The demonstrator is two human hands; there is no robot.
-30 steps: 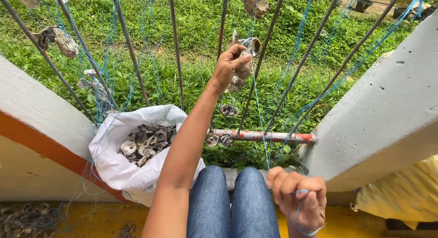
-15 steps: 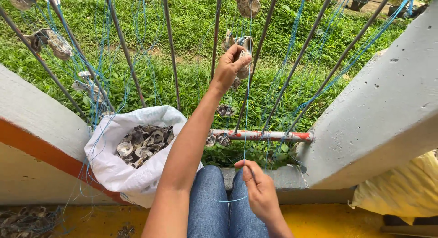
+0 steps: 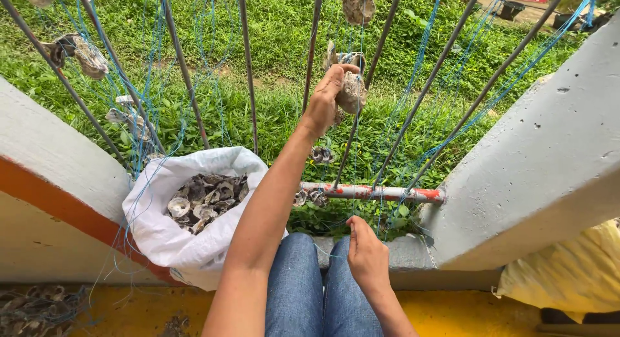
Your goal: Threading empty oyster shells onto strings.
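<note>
My left hand is raised and closed on a grey oyster shell that hangs on a thin blue string between slanted metal rods. My right hand is low, just above my knees in blue jeans, with its fingers pinched on the lower end of the same blue string. A white sack full of oyster shells stands open to the left of my left arm.
Several metal rods lean out from a painted horizontal pipe over grass. More shells hang on blue strings at the left and top. Grey concrete walls flank both sides. A yellow sack lies at the right.
My right hand has come down and forward from a raised fist at my right side to the string above my knees. My left hand has stayed on the hanging shell.
</note>
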